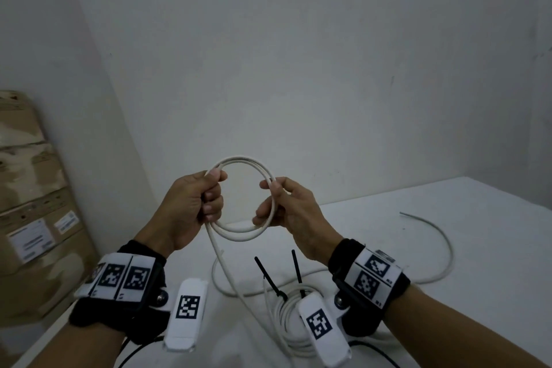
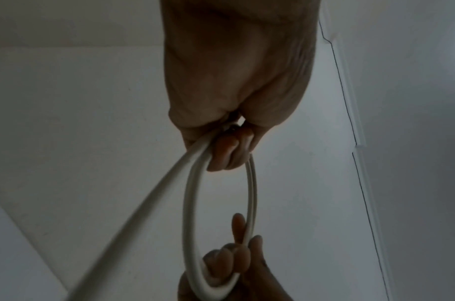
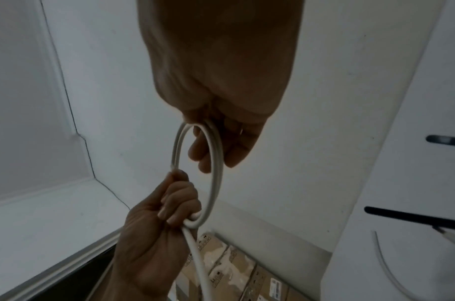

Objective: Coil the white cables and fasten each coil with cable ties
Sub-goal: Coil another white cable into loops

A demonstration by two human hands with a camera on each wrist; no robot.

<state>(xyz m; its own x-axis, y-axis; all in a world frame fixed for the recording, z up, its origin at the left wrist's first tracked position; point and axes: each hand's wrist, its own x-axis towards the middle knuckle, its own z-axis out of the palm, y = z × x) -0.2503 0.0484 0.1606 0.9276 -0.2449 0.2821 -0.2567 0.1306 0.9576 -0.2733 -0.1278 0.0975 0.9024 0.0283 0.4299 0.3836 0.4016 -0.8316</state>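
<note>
A white cable coil [image 1: 239,231] of a couple of loops is held up above the white table [image 1: 493,248]. My left hand [image 1: 206,197] grips the coil's left side in a fist; the wrist views show the coil [image 2: 189,203] [image 3: 216,163] edge-on. My right hand [image 1: 274,203] pinches the right side of the loop between thumb and fingers. The cable's loose tail [image 1: 227,275] drops from the left fist to the table and runs on in a wide arc [image 1: 445,251]. A finished white coil [image 1: 283,317] with two black cable ties [image 1: 268,276] lies on the table below my hands.
Stacked cardboard boxes [image 1: 33,194] stand to the left of the table. Grey walls [image 1: 298,54] close off the back and left. Black wires [image 1: 373,351] from the wrist cameras lie at the table's near edge.
</note>
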